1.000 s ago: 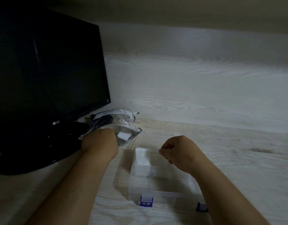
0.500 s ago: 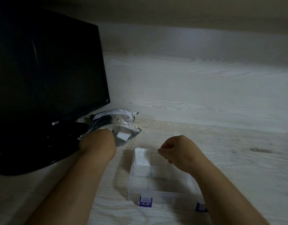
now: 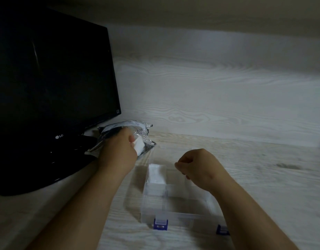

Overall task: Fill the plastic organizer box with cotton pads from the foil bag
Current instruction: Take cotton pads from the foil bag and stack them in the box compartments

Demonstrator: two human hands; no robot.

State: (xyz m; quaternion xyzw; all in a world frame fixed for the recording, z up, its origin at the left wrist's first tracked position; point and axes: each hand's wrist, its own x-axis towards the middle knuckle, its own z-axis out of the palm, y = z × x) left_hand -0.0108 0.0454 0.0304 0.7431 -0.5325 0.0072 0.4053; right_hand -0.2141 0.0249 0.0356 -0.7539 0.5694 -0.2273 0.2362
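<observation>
A pale wood-grain desk (image 3: 263,177) runs under a matching back panel. On the left stands a dark monitor (image 3: 53,78) with the white "LG" logo (image 3: 59,136) on its lower bezel; the small sticker at its corner is too small to read. A clear plastic organizer box (image 3: 182,212) sits open near the front edge, with two blue latches (image 3: 160,224) on its near wall. A white stack of cotton pads (image 3: 156,173) fills its far-left compartment. The crumpled foil bag (image 3: 132,126) lies just beside the monitor's base, its print illegible. The left hand (image 3: 117,152) grips a white wad of pads (image 3: 139,146) at the bag's mouth. The right hand (image 3: 197,166) hovers over the box, fingers curled together, nothing visible in them.
</observation>
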